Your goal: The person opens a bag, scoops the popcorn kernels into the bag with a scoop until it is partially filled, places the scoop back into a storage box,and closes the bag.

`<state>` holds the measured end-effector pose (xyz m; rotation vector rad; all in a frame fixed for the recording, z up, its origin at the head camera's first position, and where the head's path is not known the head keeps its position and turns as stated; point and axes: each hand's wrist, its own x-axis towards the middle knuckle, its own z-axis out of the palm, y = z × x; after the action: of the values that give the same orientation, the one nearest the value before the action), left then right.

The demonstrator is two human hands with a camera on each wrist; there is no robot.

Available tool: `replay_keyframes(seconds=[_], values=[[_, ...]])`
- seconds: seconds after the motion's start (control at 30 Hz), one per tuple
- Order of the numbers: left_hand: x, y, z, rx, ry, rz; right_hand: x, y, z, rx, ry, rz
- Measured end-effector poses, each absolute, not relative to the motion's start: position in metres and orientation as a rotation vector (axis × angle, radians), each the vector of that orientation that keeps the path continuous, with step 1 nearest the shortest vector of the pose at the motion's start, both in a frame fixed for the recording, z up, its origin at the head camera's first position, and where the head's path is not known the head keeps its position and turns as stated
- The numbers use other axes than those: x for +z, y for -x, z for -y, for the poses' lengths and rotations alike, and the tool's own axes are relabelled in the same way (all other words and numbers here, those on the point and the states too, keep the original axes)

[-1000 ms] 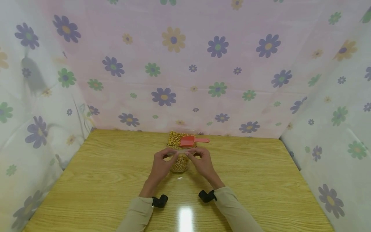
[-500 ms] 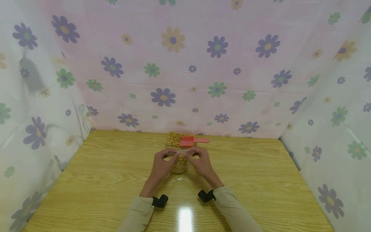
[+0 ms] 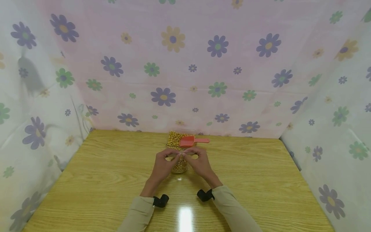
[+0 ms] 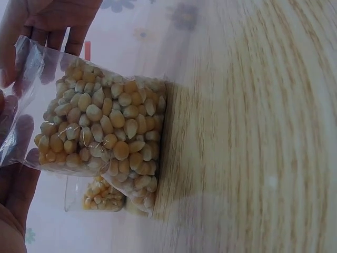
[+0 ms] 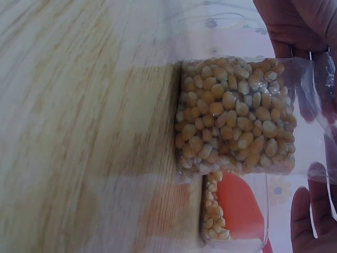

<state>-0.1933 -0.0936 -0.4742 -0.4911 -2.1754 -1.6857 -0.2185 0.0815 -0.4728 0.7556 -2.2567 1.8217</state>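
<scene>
A clear plastic bag of corn kernels (image 3: 180, 167) stands on the table, its top edge between both hands. My left hand (image 3: 161, 166) pinches the left part of the bag's mouth between thumb and fingers. On the other side, my right hand (image 3: 201, 163) pinches the right part the same way, the two thumb tips meeting at the middle. The wrist views show the packed kernels (image 4: 100, 121) filling the lower bag, with loose clear film (image 5: 310, 126) above them. Behind it sits a clear container of corn kernels (image 3: 174, 138) with a red scoop (image 3: 187, 141) lying in it.
The wood-grain table (image 3: 116, 170) is bounded by a flowered curtain (image 3: 185, 80) at the back and both sides. The scoop's handle (image 3: 202, 140) sticks out over the container's right side. Black wrist mounts (image 3: 161, 201) sit on both forearms.
Both hands have drawn slightly closer together, and the thumbs now meet at the bag's top edge. The container and scoop stay where they were.
</scene>
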Motion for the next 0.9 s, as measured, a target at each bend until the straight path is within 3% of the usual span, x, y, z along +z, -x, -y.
replay_keyframes(seconds=[0.53,0.9], values=[[-0.475,0.195,0.115,-1.761,0.644,2.164,-0.468,0.217,-0.097,1.758,-0.733,2.309],[-0.469,0.204,0.118,-1.712,0.542,2.157,-0.457,0.222,-0.107,1.667,-0.740,2.332]])
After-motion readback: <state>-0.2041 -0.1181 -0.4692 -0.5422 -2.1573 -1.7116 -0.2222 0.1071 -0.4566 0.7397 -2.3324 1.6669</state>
